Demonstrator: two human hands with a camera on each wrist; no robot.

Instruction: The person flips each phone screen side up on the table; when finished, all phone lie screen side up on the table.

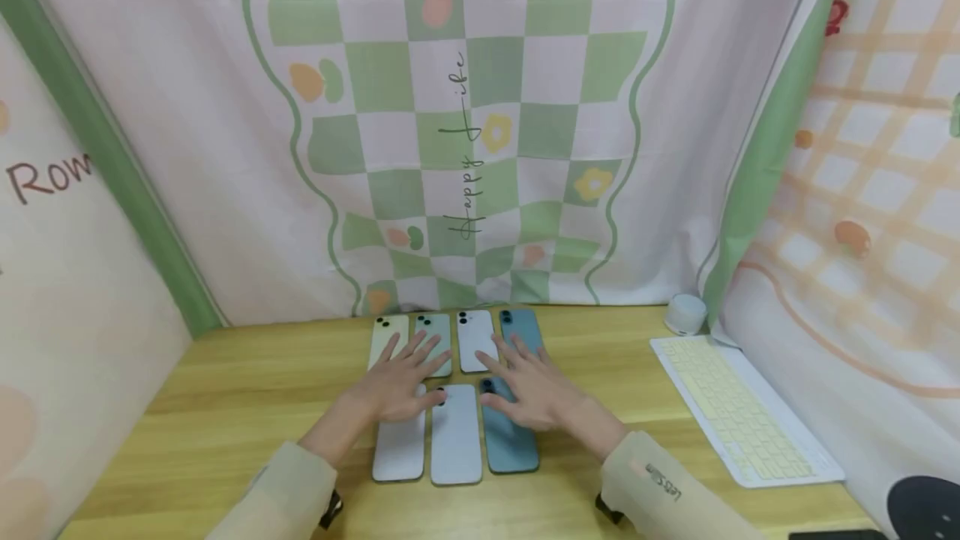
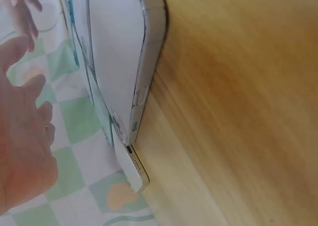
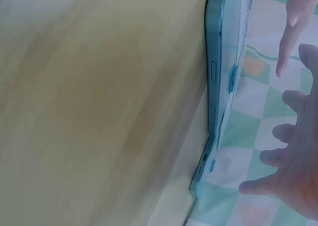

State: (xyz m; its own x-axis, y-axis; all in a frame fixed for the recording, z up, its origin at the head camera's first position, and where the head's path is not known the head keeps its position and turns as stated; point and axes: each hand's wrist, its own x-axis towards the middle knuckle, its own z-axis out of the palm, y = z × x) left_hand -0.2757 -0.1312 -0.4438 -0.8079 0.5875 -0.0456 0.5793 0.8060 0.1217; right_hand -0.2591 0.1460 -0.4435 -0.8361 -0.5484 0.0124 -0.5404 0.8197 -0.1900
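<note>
Two rows of phones lie backs up on the table. In the back row are a cream phone [image 1: 390, 330], a pale green phone [image 1: 440, 325], a white phone [image 1: 474, 342] and a blue phone [image 1: 525, 325]. Nearer me lie a white phone [image 1: 400, 450], a pale silver phone [image 1: 455, 440] and a teal phone [image 1: 512, 444]. My left hand [image 1: 397, 387], fingers spread, hovers palm down over the left phones. Over the right ones is my right hand [image 1: 531, 390], also spread. Both wrist views show gaps between the hands and the phones; neither holds anything.
A white keyboard [image 1: 738, 411] lies at the table's right, with a small white cylinder [image 1: 686, 314] behind it. Patterned cloth [image 1: 465, 132] hangs along the back edge. A dark round object [image 1: 926, 507] shows at the lower right corner.
</note>
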